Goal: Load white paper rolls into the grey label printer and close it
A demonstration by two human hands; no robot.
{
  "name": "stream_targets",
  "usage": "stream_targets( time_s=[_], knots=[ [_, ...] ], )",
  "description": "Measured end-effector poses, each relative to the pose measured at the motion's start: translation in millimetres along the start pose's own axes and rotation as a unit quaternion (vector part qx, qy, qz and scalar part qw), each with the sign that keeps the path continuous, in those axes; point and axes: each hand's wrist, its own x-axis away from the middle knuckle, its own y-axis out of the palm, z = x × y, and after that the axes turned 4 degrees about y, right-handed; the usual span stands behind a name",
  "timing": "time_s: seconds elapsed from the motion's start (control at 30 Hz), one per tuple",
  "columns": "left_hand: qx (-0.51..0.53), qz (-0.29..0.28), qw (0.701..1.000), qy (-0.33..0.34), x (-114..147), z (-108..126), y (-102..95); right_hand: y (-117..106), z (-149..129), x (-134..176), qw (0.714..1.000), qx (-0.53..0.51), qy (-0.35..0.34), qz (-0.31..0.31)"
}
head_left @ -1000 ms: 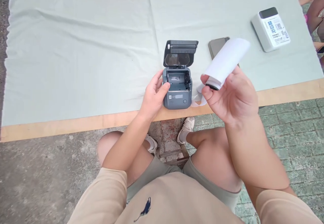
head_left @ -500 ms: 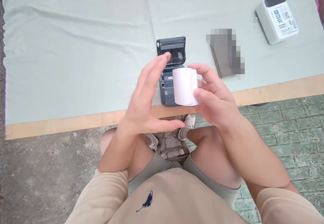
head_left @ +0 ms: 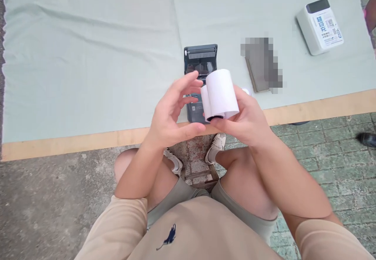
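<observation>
My right hand (head_left: 245,115) grips a white paper roll (head_left: 222,92) from its right side, thumb under its lower end. A loose flap of the paper curls out from the roll, and a dark core shows at the bottom. My left hand (head_left: 176,111) is open to the left of the roll, its fingers and thumb apart and holding nothing. Behind both hands a dark grey portable printer (head_left: 195,111) sits at the table's front edge. Its lid (head_left: 201,58) stands raised, and the hands and roll partly hide its paper bay.
On the pale green tablecloth (head_left: 96,64) a blurred flat grey-brown object (head_left: 260,66) lies right of the printer. Farther right is a white box-shaped device (head_left: 321,27) with a printed label. Part of another person shows at the far right edge.
My right hand has turned the roll, and its paper now curls away in a loose flap with the core showing. My left hand has drawn its fingers in somewhat.
</observation>
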Motion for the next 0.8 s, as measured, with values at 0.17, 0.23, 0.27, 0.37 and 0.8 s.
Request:
stream_targets(
  time_s=[0.17,0.23,0.27,0.37,0.8],
  knots=[
    [-0.051,0.039,0.995,0.070,0.0,12.1,-4.0,4.6,-5.9,1.1,0.999,0.027,0.030,-0.011],
    [-0.122,0.023,0.988,0.088,-0.1,19.0,-6.1,6.4,-7.1,2.4,0.997,0.067,0.027,-0.005],
    [-0.155,0.007,0.983,0.096,0.0,21.1,-7.4,7.1,-7.6,3.1,0.996,0.091,0.014,-0.001],
    [-0.180,0.002,0.977,0.112,1.2,20.3,-12.3,7.8,-8.4,5.3,0.993,0.119,-0.010,-0.002],
    [-0.083,-0.005,0.996,-0.016,0.4,12.7,-5.4,6.8,-0.2,-3.2,0.996,-0.005,-0.075,0.044]
  ],
)
